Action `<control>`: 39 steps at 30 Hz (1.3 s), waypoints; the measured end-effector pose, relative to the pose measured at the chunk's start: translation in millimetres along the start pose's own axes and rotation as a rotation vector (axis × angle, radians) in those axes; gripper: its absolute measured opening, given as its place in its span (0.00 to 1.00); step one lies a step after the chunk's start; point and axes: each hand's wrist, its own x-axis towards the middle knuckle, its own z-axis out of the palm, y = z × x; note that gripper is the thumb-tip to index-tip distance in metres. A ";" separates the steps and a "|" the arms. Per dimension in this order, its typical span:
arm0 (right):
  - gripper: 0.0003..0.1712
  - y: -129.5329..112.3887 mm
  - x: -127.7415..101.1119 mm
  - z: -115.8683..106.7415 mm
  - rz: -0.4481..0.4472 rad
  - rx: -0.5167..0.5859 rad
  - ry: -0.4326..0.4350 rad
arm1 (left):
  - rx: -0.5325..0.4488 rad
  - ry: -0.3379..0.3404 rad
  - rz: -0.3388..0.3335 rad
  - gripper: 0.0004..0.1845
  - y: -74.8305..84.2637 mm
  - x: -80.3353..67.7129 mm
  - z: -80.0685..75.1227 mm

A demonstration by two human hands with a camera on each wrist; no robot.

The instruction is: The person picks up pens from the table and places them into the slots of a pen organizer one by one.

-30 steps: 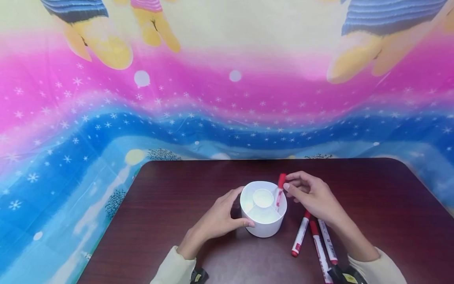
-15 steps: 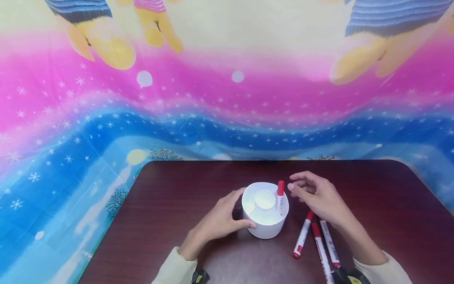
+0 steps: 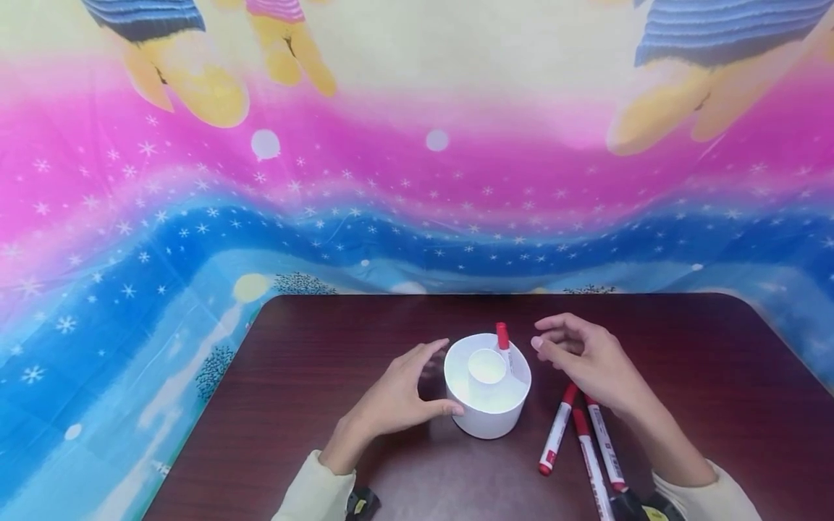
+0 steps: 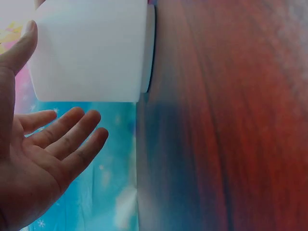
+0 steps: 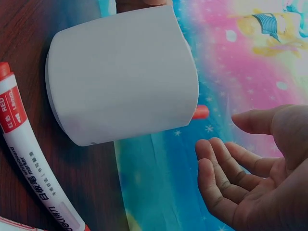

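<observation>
A round white pen holder with a ring-shaped cup in its middle stands on the table. One red-capped whiteboard marker leans inside it at the back, its cap above the rim. At the holder's left side is my left hand, thumb by the wall and fingers spread; the left wrist view shows those fingers apart from the holder. My right hand hovers to the right of the holder, fingers loosely bent with nothing in them. Only the marker's red tip end shows past the rim in the right wrist view.
Three red-and-white markers lie on the table beneath and beside the right forearm: a left one, a middle one and a right one. Behind the dark wooden table hangs a colourful printed cloth.
The right hand has let go of the marker and drawn back to the right. The holder has turned, carrying the marker leftward to the back. The left hand's fingers have come off the holder.
</observation>
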 end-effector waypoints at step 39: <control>0.27 51.6 -20.2 -21.3 0.126 0.029 -0.064 | 0.022 -0.007 0.009 0.52 2.7 -0.4 5.3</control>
